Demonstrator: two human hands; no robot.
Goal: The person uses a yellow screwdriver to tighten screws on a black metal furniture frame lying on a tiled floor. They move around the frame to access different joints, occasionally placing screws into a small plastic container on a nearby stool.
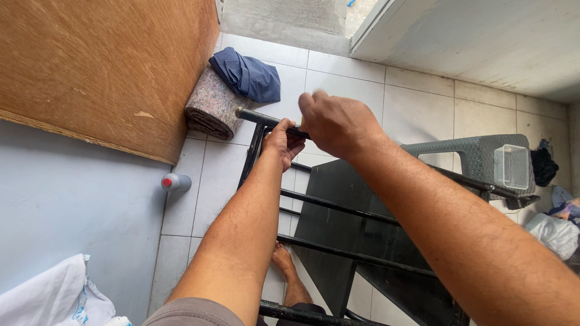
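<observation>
Both arms reach forward. Left hand [283,143] and right hand [336,125] each close their grip around the black bar [257,116]. Bar's long axis runs left-right, tilted slightly.

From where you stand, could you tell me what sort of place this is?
Probably a tiled home porch or entryway used as a makeshift workspace: tile floor, a plywood sheet against the wall, and a plastic stool beside the black metal frame.

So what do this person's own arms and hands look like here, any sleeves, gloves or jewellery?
Both forearms are bare and hairy. The left hand and right hand wear no gloves, and no watch, ring or wristband shows. A grey-brown short sleeve edge appears at the bottom of the view.
</observation>
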